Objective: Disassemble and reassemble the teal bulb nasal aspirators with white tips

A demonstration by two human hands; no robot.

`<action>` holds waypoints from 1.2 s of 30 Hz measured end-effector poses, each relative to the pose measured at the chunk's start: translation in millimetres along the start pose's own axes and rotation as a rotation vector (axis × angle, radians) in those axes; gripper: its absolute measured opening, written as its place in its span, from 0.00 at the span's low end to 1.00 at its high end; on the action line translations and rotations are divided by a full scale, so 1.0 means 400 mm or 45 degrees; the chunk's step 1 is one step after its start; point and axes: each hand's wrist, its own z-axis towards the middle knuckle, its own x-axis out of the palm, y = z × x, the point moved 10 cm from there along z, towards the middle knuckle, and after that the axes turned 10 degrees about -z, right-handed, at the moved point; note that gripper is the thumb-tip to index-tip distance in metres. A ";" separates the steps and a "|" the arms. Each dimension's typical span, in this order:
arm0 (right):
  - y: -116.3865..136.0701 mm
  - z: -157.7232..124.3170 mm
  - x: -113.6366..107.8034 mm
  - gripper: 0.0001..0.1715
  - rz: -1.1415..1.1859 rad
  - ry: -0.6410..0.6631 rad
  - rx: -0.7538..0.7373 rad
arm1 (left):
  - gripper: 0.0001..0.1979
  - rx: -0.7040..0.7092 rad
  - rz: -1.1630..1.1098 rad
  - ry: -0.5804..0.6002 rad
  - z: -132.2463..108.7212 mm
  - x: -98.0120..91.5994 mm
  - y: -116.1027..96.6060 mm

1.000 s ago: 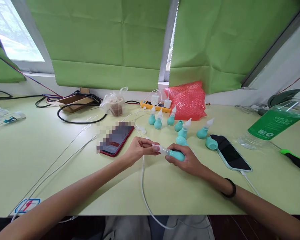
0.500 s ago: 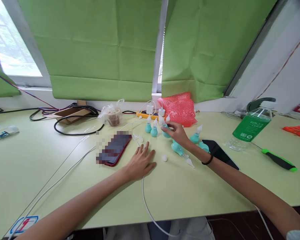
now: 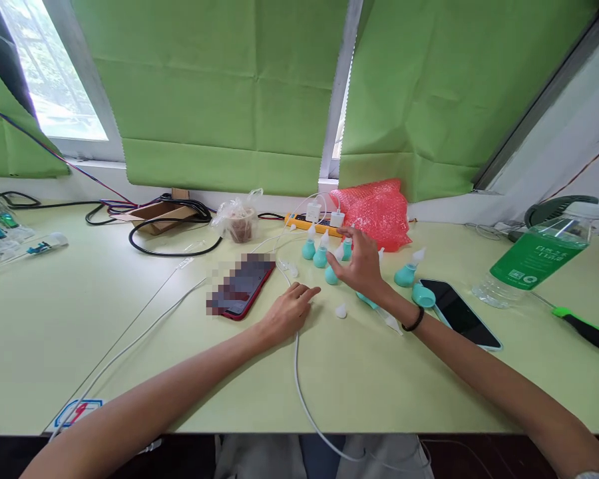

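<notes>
My right hand (image 3: 363,267) is over the small teal squeeze bulbs, thumb and forefinger spread apart. Closest to its thumb stands one upright teal bulb (image 3: 332,275), its clear pointed tip partly beside the hand. Two more upright bulbs, a left one (image 3: 308,249) and a middle one (image 3: 320,257), stand to its left. Beneath my right wrist lies a bulb with a clear nozzle (image 3: 390,322), mostly hidden. My left hand (image 3: 288,311) rests on the table with its forefinger stretched out, holding nothing, near a small white cap (image 3: 341,311) and a white cable (image 3: 296,372).
A phone in a red case (image 3: 247,293) lies left of my hands. To the right are a tilted teal bulb (image 3: 405,275), another phone (image 3: 462,313), a green-labelled bottle (image 3: 536,256) and a screwdriver (image 3: 586,329). Pink bubble wrap (image 3: 379,216) sits behind.
My right thumb and forefinger have parted and come away from a bulb's tip. My left fingers have drawn closer together. The view has shifted slightly, moving things sideways in the picture.
</notes>
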 end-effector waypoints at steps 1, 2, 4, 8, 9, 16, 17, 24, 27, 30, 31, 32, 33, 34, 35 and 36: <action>0.040 0.007 -0.012 0.22 -0.020 -0.033 -0.090 | 0.16 0.006 -0.008 -0.007 0.000 -0.002 -0.003; 0.086 0.013 -0.006 0.18 0.004 0.002 -0.204 | 0.16 0.016 -0.015 -0.012 0.001 -0.003 -0.005; 0.179 0.013 0.067 0.16 0.070 0.295 -0.451 | 0.13 0.038 -0.027 -0.015 0.001 -0.002 -0.007; 0.210 -0.011 0.274 0.28 -0.125 0.931 -0.418 | 0.12 0.070 -0.041 -0.010 -0.002 0.004 -0.002; 0.207 -0.015 0.307 0.29 -0.147 0.996 -0.390 | 0.12 0.071 -0.042 -0.009 -0.002 0.004 0.000; 0.186 -0.044 0.348 0.18 -0.098 1.118 -0.377 | 0.14 -0.010 -0.052 -0.052 -0.003 -0.016 0.013; 0.181 -0.049 0.335 0.19 -0.086 1.129 -0.387 | 0.13 -0.023 -0.055 -0.058 -0.003 -0.019 0.014; 0.104 -0.116 0.221 0.20 -0.039 1.208 -0.436 | 0.09 -0.169 -0.048 -0.104 0.001 -0.050 0.031; 0.070 -0.145 0.179 0.22 0.009 1.161 -0.391 | 0.11 -0.216 -0.040 -0.109 0.002 -0.056 0.040; 0.042 -0.159 0.144 0.24 0.091 1.069 -0.309 | 0.15 -0.262 0.030 -0.047 0.002 -0.042 0.051; 0.032 -0.161 0.136 0.23 0.117 1.046 -0.271 | 0.15 -0.277 0.063 -0.027 0.001 -0.037 0.054; 0.022 -0.161 0.129 0.21 0.150 1.026 -0.223 | 0.15 -0.283 0.095 -0.008 0.001 -0.033 0.055; 0.011 -0.160 0.122 0.19 0.193 0.997 -0.166 | 0.15 -0.272 0.123 0.007 0.002 -0.029 0.052; 0.001 -0.157 0.113 0.17 0.248 0.954 -0.101 | 0.15 -0.245 0.149 0.020 0.003 -0.025 0.046; -0.009 -0.152 0.102 0.16 0.316 0.891 -0.025 | 0.16 -0.206 0.171 0.037 0.004 -0.021 0.038; -0.020 -0.146 0.087 0.15 0.397 0.807 0.058 | 0.17 -0.163 0.188 0.063 0.006 -0.015 0.029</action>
